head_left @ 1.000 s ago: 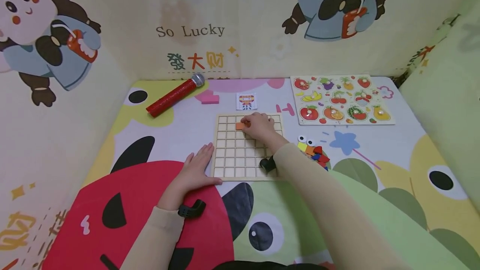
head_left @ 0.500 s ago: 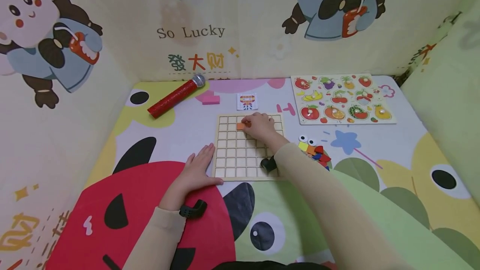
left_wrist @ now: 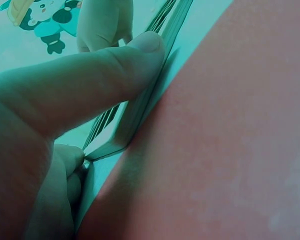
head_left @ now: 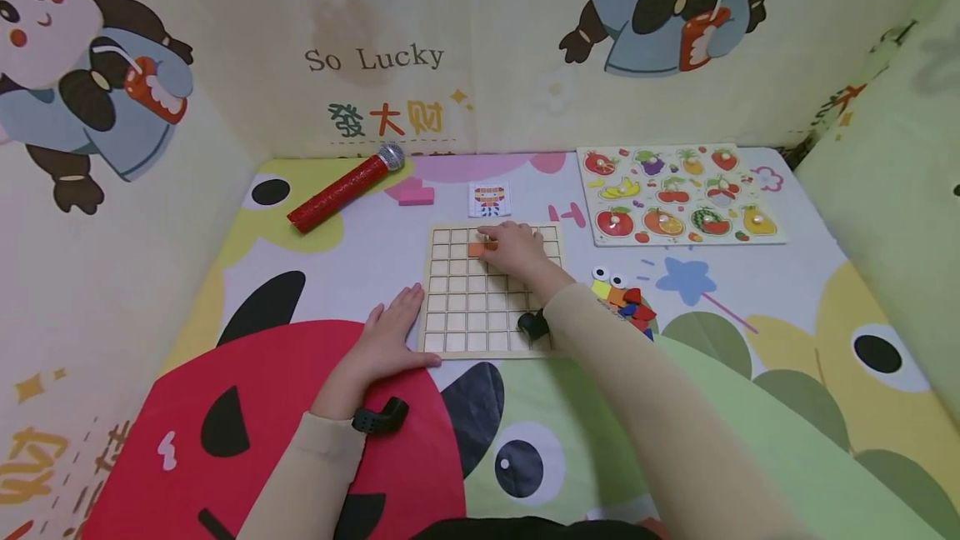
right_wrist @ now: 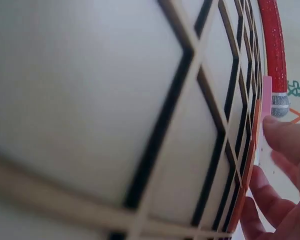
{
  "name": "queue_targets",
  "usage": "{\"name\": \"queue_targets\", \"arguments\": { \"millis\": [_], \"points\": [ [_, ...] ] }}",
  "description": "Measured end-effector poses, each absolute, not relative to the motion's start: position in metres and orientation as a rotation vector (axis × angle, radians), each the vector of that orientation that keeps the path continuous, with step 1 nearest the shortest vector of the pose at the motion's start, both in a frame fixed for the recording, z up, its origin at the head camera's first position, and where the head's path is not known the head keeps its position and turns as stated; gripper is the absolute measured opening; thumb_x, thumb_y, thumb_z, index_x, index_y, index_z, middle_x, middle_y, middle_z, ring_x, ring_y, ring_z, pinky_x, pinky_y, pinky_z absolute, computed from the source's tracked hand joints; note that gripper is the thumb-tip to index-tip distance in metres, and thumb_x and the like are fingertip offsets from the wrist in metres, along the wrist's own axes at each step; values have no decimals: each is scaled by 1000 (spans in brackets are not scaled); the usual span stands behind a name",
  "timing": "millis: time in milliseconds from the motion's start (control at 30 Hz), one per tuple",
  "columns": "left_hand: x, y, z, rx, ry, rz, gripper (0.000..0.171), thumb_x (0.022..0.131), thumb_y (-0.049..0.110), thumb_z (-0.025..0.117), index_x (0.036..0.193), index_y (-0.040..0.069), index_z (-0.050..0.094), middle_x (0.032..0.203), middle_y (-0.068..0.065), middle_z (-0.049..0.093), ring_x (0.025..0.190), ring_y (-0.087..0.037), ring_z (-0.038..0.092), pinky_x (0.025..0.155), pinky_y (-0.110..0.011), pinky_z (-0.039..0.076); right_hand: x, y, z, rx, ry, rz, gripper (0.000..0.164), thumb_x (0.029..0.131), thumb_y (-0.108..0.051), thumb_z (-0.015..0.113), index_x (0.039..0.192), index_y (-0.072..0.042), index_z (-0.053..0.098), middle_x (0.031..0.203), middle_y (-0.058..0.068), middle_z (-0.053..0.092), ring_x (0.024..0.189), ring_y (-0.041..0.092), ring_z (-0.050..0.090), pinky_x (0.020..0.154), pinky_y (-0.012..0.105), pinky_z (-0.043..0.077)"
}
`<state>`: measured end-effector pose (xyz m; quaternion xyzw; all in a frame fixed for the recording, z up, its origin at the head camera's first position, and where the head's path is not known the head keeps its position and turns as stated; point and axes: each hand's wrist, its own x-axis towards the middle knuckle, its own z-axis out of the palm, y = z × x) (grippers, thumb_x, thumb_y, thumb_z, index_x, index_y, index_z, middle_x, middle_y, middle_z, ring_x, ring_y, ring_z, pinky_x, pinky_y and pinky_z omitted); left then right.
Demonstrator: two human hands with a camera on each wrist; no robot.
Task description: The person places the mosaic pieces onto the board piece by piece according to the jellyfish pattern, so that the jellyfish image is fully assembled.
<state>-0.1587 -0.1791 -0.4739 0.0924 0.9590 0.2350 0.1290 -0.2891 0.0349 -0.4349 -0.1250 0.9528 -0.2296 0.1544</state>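
Observation:
A wooden grid board (head_left: 457, 304) with square cells lies in front of me. My left hand (head_left: 386, 338) rests at its left side with fingers extended, the thumb (left_wrist: 145, 47) against the board's front edge. Over the upper part of the grid is my right hand (head_left: 517, 248), its fingertips right at the orange tiles (head_left: 476, 250). In the right wrist view the orange tiles (right_wrist: 256, 122) form a strip in the grid, with the thumb apart from the bent fingers and nothing visible between them. The hand hides part of the board's upper right.
Loose coloured pieces (head_left: 626, 300) lie right of the board, beside the right forearm. A small pattern card (head_left: 490, 200) and pink blocks (head_left: 416, 194) are behind it. A red microphone (head_left: 345, 190) lies back left, a fruit puzzle board (head_left: 678, 194) back right.
My right thumb and index finger have spread slightly apart at the orange tile. The left hand stays at the board's edge, and the head view has shifted a little.

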Motion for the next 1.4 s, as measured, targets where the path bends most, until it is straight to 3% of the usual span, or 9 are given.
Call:
{"name": "queue_targets", "arguments": {
  "millis": [100, 267, 567, 867, 1400],
  "points": [
    [-159, -180, -474, 274, 2782, 686, 113, 61, 46, 78, 147, 15, 12, 154, -4, 12, 140, -26, 10, 108, -57, 8, -288, 37, -427, -350, 2724, -677, 51, 89, -33, 55, 137, -30, 40, 129, 2, 52, 120, 31, 40, 103, 54, 23],
    [-158, -179, -473, 272, 2776, 691, 113, 61, 46, 78, 147, 16, 12, 154, -3, 12, 141, -26, 10, 109, -57, 7, -282, 60, -405, -442, 2704, -896, 40, 90, -27, 54, 129, -18, 51, 133, 7, 48, 126, 28, 39, 103, 47, 32],
    [-161, -180, -474, 285, 2797, 698, 113, 61, 48, 77, 147, 15, 12, 154, -4, 12, 140, -26, 11, 109, -56, 7, -258, 165, -361, -415, 2733, -1023, 39, 92, -30, 52, 127, -13, 52, 135, 9, 45, 121, 29, 41, 98, 52, 36],
    [-158, -181, -475, 271, 2790, 691, 113, 60, 46, 78, 147, 14, 14, 153, -4, 13, 140, -27, 11, 109, -57, 7, -237, 235, -381, -269, 2722, -940, 45, 93, -34, 48, 128, -5, 48, 128, 19, 49, 120, 35, 41, 99, 56, 32],
    [-157, -178, -470, 265, 2791, 674, 111, 61, 46, 78, 147, 16, 14, 153, -2, 14, 141, -24, 12, 109, -57, 8, -228, 248, -404, -267, 2635, -840, 45, 93, -28, 50, 130, -4, 45, 129, 22, 46, 119, 38, 40, 96, 56, 36]
  ]
}}
